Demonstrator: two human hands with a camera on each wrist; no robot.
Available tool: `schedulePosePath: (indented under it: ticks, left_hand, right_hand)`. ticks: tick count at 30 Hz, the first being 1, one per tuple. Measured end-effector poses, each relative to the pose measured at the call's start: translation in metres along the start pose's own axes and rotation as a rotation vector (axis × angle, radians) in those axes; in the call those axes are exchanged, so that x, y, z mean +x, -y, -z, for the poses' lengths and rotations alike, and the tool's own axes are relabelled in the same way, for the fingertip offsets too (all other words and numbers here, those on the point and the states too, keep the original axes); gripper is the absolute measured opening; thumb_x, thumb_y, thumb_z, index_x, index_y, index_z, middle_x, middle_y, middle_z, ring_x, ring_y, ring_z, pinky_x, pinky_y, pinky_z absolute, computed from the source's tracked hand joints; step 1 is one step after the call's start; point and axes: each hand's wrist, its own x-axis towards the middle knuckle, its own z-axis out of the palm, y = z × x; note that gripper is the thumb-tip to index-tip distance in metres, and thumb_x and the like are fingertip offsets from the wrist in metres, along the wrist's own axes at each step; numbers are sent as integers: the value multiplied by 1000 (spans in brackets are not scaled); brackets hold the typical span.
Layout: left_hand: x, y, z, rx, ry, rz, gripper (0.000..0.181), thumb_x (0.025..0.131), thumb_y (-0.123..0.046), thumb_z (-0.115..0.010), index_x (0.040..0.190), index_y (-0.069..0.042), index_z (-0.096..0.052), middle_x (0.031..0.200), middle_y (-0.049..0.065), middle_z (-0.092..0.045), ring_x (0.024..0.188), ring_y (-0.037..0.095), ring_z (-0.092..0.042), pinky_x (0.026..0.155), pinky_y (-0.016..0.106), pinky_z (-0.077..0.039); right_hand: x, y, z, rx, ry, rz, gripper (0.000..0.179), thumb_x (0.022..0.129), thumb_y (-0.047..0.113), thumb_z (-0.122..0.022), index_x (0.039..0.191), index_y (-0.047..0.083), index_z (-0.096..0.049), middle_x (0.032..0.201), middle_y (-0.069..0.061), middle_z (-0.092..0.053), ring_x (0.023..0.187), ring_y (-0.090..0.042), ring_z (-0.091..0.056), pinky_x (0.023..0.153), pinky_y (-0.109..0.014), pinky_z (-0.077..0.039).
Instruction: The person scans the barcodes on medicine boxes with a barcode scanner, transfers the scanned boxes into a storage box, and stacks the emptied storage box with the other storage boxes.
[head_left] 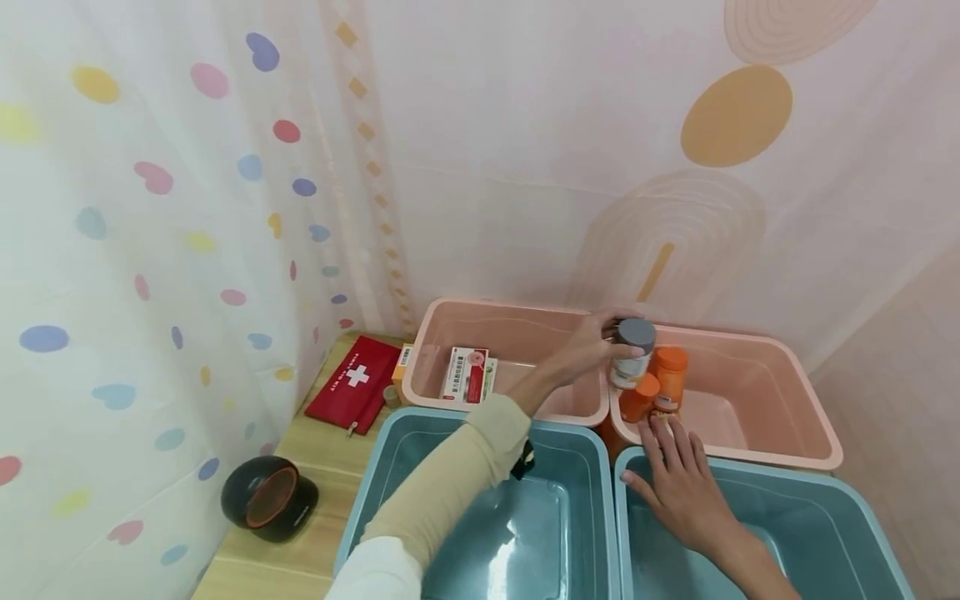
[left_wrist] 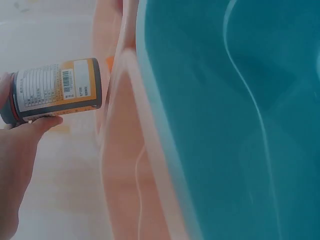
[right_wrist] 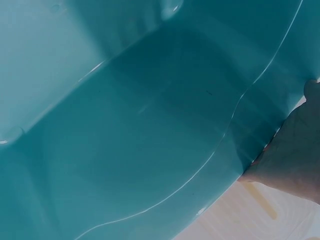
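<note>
My left hand [head_left: 581, 350] grips a supplement bottle [head_left: 632, 371] with a grey cap, holding it above the left end of the right pink bin [head_left: 806, 417]. In the left wrist view the bottle [left_wrist: 55, 87] shows a white-and-orange label with a barcode, thumb and fingers around its cap end. Beside it in that bin stand a taller orange bottle [head_left: 671, 375] and a smaller orange bottle [head_left: 640, 398]. My right hand [head_left: 686, 492] lies with fingers extended over the rim of the right blue bin [head_left: 847, 492], fingertips close to the orange bottles.
A left pink bin [head_left: 543, 321] contains medicine boxes [head_left: 465, 375]. In front is a left blue bin [head_left: 592, 500], crossed by my left arm. On the wooden table [head_left: 337, 475] at left lie a red first aid pouch [head_left: 360, 383] and a black rounded object [head_left: 273, 498]. Patterned curtains hang behind.
</note>
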Motion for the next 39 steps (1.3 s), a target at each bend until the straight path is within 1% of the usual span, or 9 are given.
schedulePosePath:
  ticks: [5,9,12,16,19,24,29,34,39]
  left_hand:
    - [17,-2,-30,50,3,63,57,101,-15,-79,154,-8,-59,149,12,-66,133,22,-65,113,34,-54]
    - [26,-4,-55,85,-35,150,59,98,-17,-84,151,-9,-59,143,11,-67,123,18,-66,108,35,-58]
    - [34,-3,-72,96,-64,175,58,96,-18,-86,146,-9,-57,137,10,-67,113,14,-65,102,33,-59]
    - [41,2,-90,184,-67,138,67,96,-23,-87,150,-10,-50,145,11,-64,121,16,-66,104,29,-58]
    - [46,6,-102,259,-18,102,75,97,-24,-87,159,-9,-47,156,12,-59,131,18,-65,104,25,-56]
    - [54,15,-118,430,91,57,70,97,-26,-87,157,-5,-57,147,9,-66,113,11,-66,88,13,-54]
    - [55,17,-122,565,115,125,72,99,-22,-84,162,-8,-51,151,5,-66,121,11,-69,91,12,-54]
    - [52,12,-111,506,107,176,71,102,-13,-80,164,-6,-46,152,10,-66,134,18,-67,100,18,-56]
    - [50,7,-84,455,117,166,68,104,-14,-77,163,-3,-45,154,13,-64,139,24,-64,105,22,-56]
  right_hand:
    - [-4,4,1,12,2,1,82,110,45,-63,168,-6,-33,176,-32,-26,162,-55,-15,128,-78,-15]
    - [-7,8,2,-2,-17,16,80,110,44,-64,166,-5,-36,174,-31,-28,162,-54,-17,128,-77,-17]
    - [-6,7,4,-20,-22,21,79,109,43,-65,166,-4,-36,173,-30,-29,162,-53,-18,128,-76,-19]
    - [-4,8,5,-17,10,10,80,109,41,-66,166,-5,-36,174,-31,-27,164,-54,-15,129,-77,-17]
    - [-4,8,5,-2,41,-2,81,109,40,-67,167,-6,-34,176,-32,-23,164,-55,-12,129,-77,-15]
    - [-5,8,4,8,42,-6,83,109,38,-68,168,-7,-30,177,-31,-22,164,-56,-14,129,-77,-15]
    - [-4,13,5,19,29,4,84,109,37,-67,168,-8,-29,177,-32,-21,164,-57,-15,128,-78,-16]
    - [-4,14,6,17,38,-3,82,109,39,-66,168,-7,-31,177,-33,-22,164,-56,-13,129,-76,-13]
    - [-5,11,8,24,27,-2,80,110,39,-65,167,-7,-33,175,-34,-26,164,-57,-14,129,-76,-13]
